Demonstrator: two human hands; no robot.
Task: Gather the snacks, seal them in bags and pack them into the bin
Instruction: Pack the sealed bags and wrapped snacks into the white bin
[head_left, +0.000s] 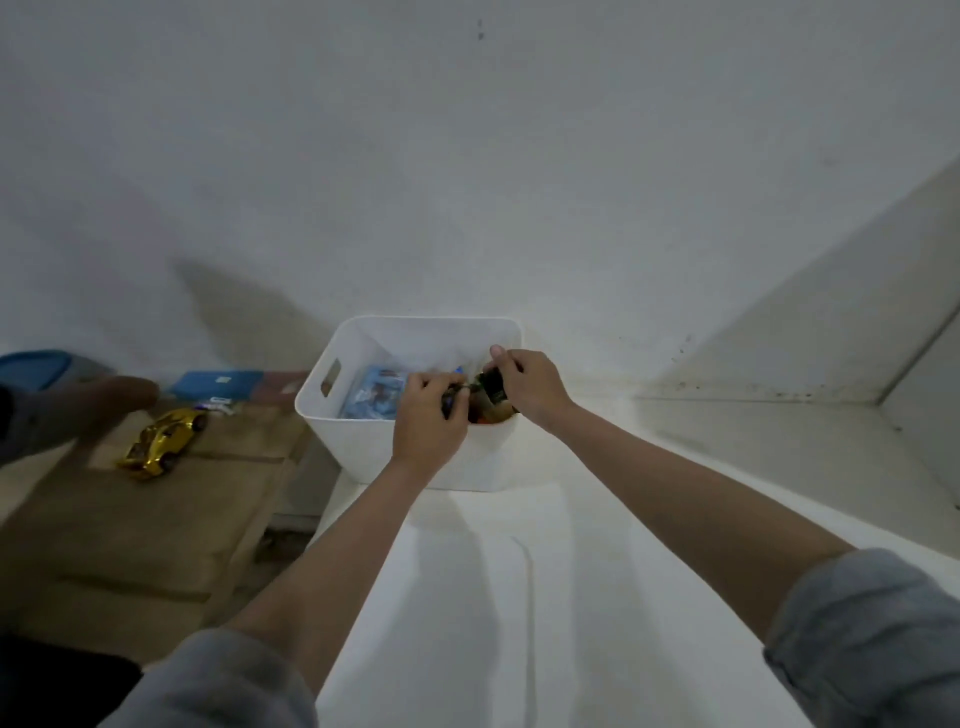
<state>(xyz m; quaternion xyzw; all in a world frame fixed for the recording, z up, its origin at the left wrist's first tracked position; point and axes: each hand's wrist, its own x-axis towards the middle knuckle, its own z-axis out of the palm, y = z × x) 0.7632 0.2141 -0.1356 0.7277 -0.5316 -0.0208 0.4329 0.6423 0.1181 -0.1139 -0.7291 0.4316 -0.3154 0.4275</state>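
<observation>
A white plastic bin (332, 415) with a handle slot stands against the wall on a white surface. A blue snack packet (375, 397) lies inside it at the left. Both hands are over the bin's near right corner. My left hand (427, 421) and my right hand (530, 387) together pinch a bag of dark snacks (485, 392), one hand at each end, at rim height. The bag's lower part is hidden behind my hands and the bin wall, with something orange showing just below it.
Left of the bin lies a brown cardboard sheet (156, 519) with a gold toy car (163, 441) on it. Behind are a blue flat box (218, 383), a small white wrapper (218, 404) and a blue lid (31, 366). A white wall ledge rises at right.
</observation>
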